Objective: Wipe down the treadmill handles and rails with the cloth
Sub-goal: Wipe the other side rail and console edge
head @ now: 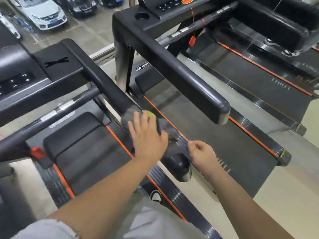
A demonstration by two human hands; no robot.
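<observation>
Wiping looks mid-way: left hand (pixel 146 135), fingers spread, presses the cloth (pixel 133 116) flat on the rail (pixel 110 87) near its end, right hand (pixel 202 152) pinches a cloth corner beside it, and the next treadmill's handle (pixel 181 73) beyond the fingers seems untouched.

A grey cloth (pixel 165 128) with a lime-yellow patch drapes a matte black handrail (pixel 110 88); orange stripes edge the dark grey running belt (pixel 212 135), whose black side rails (pixel 174 200) carry fine ribbing; a red safety clip (pixel 192 41) hangs on a red cord; silver pulse sensors (pixel 57 110) band a dark crossbar; a white car (pixel 41 12) sits beyond
</observation>
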